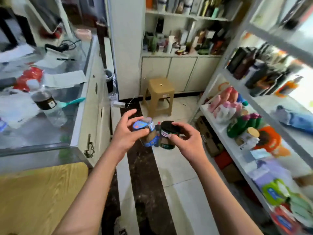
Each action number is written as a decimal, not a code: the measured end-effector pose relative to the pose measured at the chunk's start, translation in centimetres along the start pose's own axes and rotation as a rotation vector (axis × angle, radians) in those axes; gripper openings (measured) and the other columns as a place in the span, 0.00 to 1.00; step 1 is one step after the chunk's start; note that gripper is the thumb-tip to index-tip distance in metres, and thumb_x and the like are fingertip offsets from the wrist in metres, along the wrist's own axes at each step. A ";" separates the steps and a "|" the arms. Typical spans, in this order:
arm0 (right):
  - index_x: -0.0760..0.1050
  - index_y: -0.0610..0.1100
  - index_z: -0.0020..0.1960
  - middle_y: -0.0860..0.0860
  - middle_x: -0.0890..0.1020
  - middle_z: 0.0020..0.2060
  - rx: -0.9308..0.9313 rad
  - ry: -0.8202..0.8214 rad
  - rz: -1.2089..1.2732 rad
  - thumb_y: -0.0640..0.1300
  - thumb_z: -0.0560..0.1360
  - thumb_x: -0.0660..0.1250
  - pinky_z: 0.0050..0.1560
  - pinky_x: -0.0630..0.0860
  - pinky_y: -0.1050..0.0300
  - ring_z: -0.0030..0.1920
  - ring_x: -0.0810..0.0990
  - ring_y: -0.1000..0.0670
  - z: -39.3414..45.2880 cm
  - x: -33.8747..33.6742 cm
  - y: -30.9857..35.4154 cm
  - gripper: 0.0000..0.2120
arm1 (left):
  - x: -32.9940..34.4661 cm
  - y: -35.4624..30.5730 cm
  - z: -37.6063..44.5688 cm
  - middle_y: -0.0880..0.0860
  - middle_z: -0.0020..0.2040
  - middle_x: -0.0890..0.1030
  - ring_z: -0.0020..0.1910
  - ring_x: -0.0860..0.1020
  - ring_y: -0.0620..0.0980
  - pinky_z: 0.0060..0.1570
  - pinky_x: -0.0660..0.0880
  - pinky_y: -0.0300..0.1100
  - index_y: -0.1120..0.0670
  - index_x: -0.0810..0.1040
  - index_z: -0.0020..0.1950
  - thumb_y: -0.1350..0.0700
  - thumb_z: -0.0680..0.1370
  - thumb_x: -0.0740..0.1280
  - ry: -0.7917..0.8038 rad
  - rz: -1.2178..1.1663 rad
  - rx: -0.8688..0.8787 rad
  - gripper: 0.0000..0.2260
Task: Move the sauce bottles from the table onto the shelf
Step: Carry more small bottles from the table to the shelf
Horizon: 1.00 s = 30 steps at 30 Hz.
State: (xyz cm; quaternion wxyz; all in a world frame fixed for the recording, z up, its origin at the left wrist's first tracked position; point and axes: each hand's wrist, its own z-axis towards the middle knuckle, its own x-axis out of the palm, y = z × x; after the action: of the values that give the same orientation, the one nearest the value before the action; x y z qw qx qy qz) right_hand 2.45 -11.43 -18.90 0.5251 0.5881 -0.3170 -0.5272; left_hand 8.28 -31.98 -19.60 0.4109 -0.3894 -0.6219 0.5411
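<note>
Pale floor tiles and a tan plastic stool lie beyond both hands, with the white metal shelf of packaged goods to the right of the right hand. The left hand curls around a blue-lidded, blue-labelled glass sauce jar (tilted), upper fingers spread loose. Touching it, a black-lidded, green-labelled sauce jar sits pinched in the right hand.
</note>
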 end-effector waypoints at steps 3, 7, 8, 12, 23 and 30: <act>0.81 0.48 0.55 0.56 0.84 0.50 -0.060 -0.087 0.000 0.37 0.70 0.75 0.51 0.78 0.66 0.50 0.82 0.62 -0.9 -8.3 1.0 0.15 | 7.7 -3.3 0.4 0.57 0.58 0.82 0.56 0.81 0.50 0.55 0.78 0.42 0.54 0.68 0.70 0.61 0.59 0.78 0.194 -0.071 0.020 0.40; 0.82 0.49 0.55 0.51 0.85 0.51 -0.127 -0.255 -0.008 0.45 0.67 0.74 0.54 0.80 0.59 0.50 0.84 0.54 -2.7 -20.2 1.7 0.16 | 20.1 -7.1 0.2 0.58 0.57 0.83 0.56 0.81 0.54 0.53 0.79 0.46 0.54 0.66 0.71 0.59 0.59 0.77 0.411 -0.106 0.057 0.42; 0.82 0.48 0.55 0.50 0.85 0.50 -0.132 -0.287 -0.008 0.45 0.67 0.74 0.53 0.80 0.58 0.50 0.84 0.54 -3.0 -22.6 1.7 0.16 | 22.5 -7.7 0.0 0.57 0.57 0.83 0.56 0.81 0.54 0.52 0.79 0.46 0.53 0.67 0.71 0.59 0.60 0.77 0.451 -0.104 0.055 0.41; 0.82 0.53 0.53 0.54 0.86 0.48 -0.159 -0.435 -0.025 0.50 0.65 0.72 0.51 0.81 0.57 0.48 0.84 0.56 -5.0 -33.6 1.4 0.16 | 34.5 -8.9 -1.0 0.56 0.59 0.82 0.57 0.81 0.55 0.53 0.79 0.48 0.51 0.70 0.67 0.58 0.60 0.78 0.607 -0.094 0.080 0.36; 0.81 0.55 0.53 0.51 0.84 0.51 -0.236 -0.657 -0.112 0.47 0.68 0.73 0.47 0.82 0.60 0.50 0.84 0.55 -5.5 -51.5 0.1 0.14 | 54.4 -11.9 -0.7 0.50 0.57 0.83 0.56 0.82 0.47 0.55 0.79 0.45 0.52 0.74 0.62 0.63 0.66 0.77 0.706 0.023 0.275 0.26; 0.81 0.55 0.53 0.55 0.85 0.49 -0.223 -0.790 -0.194 0.50 0.66 0.72 0.50 0.84 0.49 0.51 0.84 0.50 -1.0 -58.1 -0.5 0.15 | 63.8 -13.7 5.1 0.49 0.57 0.82 0.54 0.82 0.47 0.48 0.80 0.38 0.53 0.76 0.61 0.64 0.70 0.75 0.779 0.077 0.379 0.22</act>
State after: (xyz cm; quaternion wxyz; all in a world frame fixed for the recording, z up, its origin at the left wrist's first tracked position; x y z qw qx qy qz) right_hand -10.78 42.85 -2.76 0.3715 0.3077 -0.3782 -0.7901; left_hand -19.94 24.01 -0.61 0.6587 -0.5053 -0.2950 0.4731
